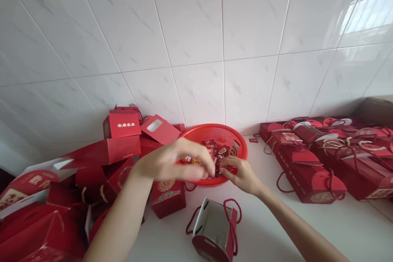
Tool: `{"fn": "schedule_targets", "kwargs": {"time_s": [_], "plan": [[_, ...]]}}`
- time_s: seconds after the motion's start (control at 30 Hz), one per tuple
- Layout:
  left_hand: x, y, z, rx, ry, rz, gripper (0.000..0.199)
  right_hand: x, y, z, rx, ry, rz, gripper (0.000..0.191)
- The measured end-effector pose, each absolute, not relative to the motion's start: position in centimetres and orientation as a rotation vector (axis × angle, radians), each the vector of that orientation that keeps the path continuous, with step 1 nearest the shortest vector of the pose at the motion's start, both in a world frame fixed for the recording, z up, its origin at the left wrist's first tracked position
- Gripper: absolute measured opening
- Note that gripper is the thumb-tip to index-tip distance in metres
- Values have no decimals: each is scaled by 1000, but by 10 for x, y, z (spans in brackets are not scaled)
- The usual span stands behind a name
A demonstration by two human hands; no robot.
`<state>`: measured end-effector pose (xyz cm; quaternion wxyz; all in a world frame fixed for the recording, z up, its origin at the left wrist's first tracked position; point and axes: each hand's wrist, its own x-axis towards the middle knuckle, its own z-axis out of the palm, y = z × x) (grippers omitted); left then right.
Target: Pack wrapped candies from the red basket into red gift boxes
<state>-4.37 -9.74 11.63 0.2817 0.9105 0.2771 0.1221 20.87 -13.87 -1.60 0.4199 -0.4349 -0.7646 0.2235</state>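
Note:
A red mesh basket (215,130) holds several small red wrapped packets (225,151) with light printing. My left hand (181,157) hovers over the basket's left side, fingers curved down and smeared by motion; whether anything is in them does not show. My right hand (241,172) reaches over the front right rim, its thumb and fingers pinched together among the packets; what they grip is too small to make out. In front of the basket stands an open red gift box (211,223) with twisted rope handles, its pale inside showing.
Another red box (168,196) with a gold emblem stands left of the open one. A heap of red boxes (113,151) fills the left side. Rows of closed red gift boxes (302,168) stand at right. A small red packet (253,140) lies near the tiled wall (196,28).

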Motion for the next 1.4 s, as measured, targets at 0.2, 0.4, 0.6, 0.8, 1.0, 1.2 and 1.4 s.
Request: {"fn": "schedule_targets", "kwargs": {"time_s": [0.2, 0.4, 0.6, 0.8, 1.0, 1.2, 1.4], "plan": [[5, -46, 79, 2213, 1077, -653, 26, 208, -140, -13, -1095, -1907, 600, 14], [26, -36, 37, 2375, 1177, -802, 52, 208, -139, -13, -1109, -1906, 625, 15], [10, -21, 53, 2423, 1307, -468, 49, 210, -138, -13, -1092, -1865, 680, 18], [15, -28, 32, 2161, 954, -730, 34, 213, -137, -9, -1033, -1804, 770, 20], [33, -23, 25, 2323, 1071, -172, 56, 219, -133, -9, -975, -1614, 931, 26], [56, -28, 15, 2581, 763, -134, 35, 226, -128, -10, -879, -1247, 1031, 31], [65, -25, 18, 2847, 934, -510, 22, 226, -130, -9, -949, -1364, 1028, 29]]}}
